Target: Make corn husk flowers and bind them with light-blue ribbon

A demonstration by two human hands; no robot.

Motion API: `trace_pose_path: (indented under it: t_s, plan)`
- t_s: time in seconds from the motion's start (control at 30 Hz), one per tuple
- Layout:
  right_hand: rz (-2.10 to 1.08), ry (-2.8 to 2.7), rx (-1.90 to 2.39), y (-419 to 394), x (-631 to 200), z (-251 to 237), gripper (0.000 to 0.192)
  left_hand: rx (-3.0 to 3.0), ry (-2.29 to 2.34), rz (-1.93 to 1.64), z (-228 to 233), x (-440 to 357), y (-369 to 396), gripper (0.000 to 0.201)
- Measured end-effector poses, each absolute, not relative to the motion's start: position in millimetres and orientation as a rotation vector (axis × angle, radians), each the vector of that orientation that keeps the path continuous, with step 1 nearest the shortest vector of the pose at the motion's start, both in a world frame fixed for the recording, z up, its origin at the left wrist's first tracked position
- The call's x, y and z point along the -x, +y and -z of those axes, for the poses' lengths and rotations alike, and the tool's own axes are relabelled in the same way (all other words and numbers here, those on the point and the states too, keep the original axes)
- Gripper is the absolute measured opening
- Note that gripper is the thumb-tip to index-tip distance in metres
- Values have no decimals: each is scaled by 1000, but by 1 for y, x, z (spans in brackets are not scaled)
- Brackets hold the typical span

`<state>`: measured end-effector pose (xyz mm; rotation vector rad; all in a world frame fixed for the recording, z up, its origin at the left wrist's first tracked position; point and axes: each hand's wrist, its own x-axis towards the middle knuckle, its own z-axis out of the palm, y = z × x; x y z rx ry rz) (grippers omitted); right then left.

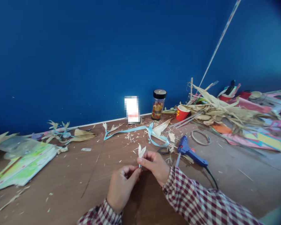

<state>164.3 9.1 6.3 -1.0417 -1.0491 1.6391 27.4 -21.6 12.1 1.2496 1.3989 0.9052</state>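
left hand (120, 187) + right hand (154, 165) | both grips pinching husk petal piece (141, 151) | blue glue gun (189, 151) near right

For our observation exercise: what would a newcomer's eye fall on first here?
Probably the two hands at bottom centre, left hand and right hand, pinching a small pale husk flower. Just right lies a blue glue gun; farther right, by the blue wall, sprawls a heap of dried corn husks.

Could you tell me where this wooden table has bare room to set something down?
Barest: the brown wooden table between the green paper sheets and the left hand, and the near right past the blue glue gun. The dried husk pile crowds the back right.
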Motion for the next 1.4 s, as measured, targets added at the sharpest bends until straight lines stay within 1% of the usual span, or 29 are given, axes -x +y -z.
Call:
trace_pose_path:
  t_s: [0.33, 0.5, 0.8, 0.9, 0.97, 1.07, 1.13, 1.3, 1.4]
  plan:
    - [-1555, -1137, 1043, 7, -165, -2, 28, -1364, 1431, -926, -15, -31, -26, 22]
    - [-1601, -1072, 1078, 8, -164, -5, 28, -1244, 1348, -901, -18, -30, -23, 25]
    - [-1626, -1117, 989, 5, -163, -9, 26, -1475, 1406, -994, -18, -29, -27, 20]
    - [-1629, -1089, 985, 5, -163, -9, 27, -1459, 1407, -1028, -18, -30, -27, 20]
    - [-1655, -1019, 1000, 6, -163, -9, 29, -1331, 1358, -1014, -15, -31, -26, 22]
    - [-1710, -898, 1019, 9, -163, -7, 30, -1041, 1284, -1000, -9, -33, -26, 34]
    - [-1736, -855, 1008, 9, -164, -7, 30, -979, 1270, -991, -7, -34, -27, 37]
    - [-1745, -829, 979, 9, -163, -7, 29, -1229, 1325, -946, -11, -34, -29, 24]
    - [-1734, -838, 984, 8, -162, -6, 29, -1379, 1374, -970, -13, -33, -29, 22]
